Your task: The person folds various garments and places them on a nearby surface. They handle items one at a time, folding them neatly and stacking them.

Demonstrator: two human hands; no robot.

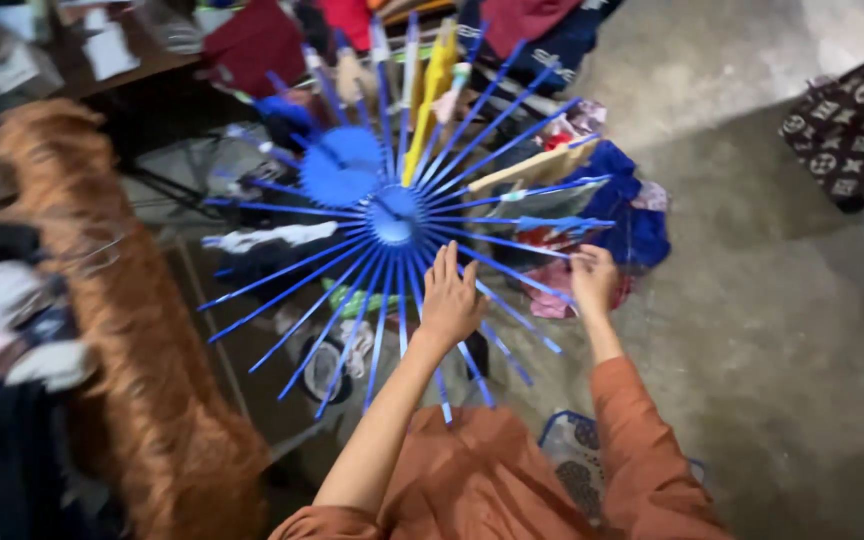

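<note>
Head view: my left hand (449, 300) lies flat and released, fingers spread, on the near spokes of the blue radial drying rack (392, 215). My right hand (592, 280) is pinched around the outer end of a spoke at the rack's right edge, beside hanging laundry (627, 215). Judgement: right and far edges carry garments; near and left spokes are bare, so hanging is part done. A mesh basket (577, 455) sits by my knees.

A: Left side: shaggy brown fabric (142, 340) draped over a rail, pale socks (52, 362) below it.

B: Top right: dark patterned bag (852, 130) on the grey concrete floor (772, 300). Red garment (257, 45) up top.
</note>
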